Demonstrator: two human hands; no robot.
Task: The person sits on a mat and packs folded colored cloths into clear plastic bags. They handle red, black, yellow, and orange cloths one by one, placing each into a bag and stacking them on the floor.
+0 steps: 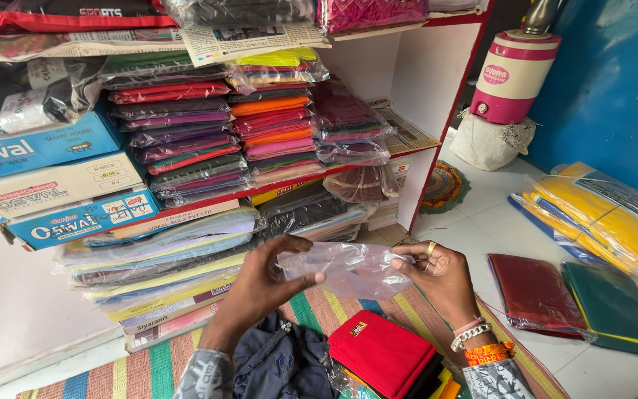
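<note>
Both my hands hold a clear, empty plastic bag [348, 267] stretched between them in the middle of the view. My left hand [267, 281] pinches its left edge. My right hand [441, 273], with a ring and wrist bands, grips its right edge. Just below the bag lies a folded red cloth [382, 351] on a stack of coloured folded cloths, next to a dark blue patterned garment [282, 362] on my lap.
A red-edged white shelf [422, 81] holds many packed folded fabrics [186, 125] and blue and white boxes [46, 177]. On the white floor lie maroon [533, 292], green [614, 310] and yellow [599, 214] packed cloths. A pink and white jug [515, 70] stands behind. A striped mat [149, 369] lies underneath.
</note>
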